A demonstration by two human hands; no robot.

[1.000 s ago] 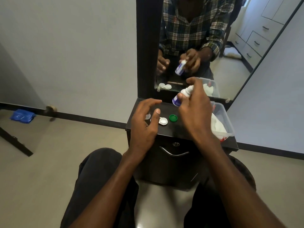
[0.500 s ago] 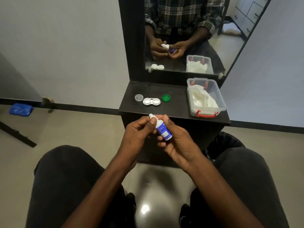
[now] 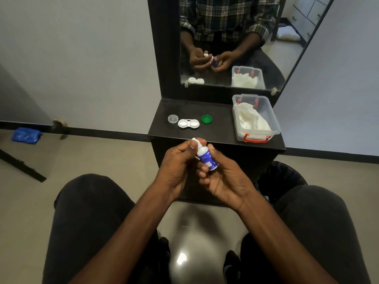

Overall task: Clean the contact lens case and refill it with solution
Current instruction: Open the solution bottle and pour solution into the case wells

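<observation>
Before a mirrored black stand (image 3: pixel 217 132), our right hand (image 3: pixel 223 181) grips the solution bottle (image 3: pixel 206 157) while our left hand (image 3: pixel 176 163) pinches its cap; next, uncap and fill the open lens case (image 3: pixel 188 123)

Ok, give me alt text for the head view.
Both hands hold a small solution bottle over the lap: left hand at its cap, right hand round its body. Beyond, the open lens case lies on a dark cabinet.

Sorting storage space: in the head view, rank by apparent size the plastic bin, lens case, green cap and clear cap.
1. Plastic bin
2. Lens case
3. Green cap and clear cap look alike.
</observation>
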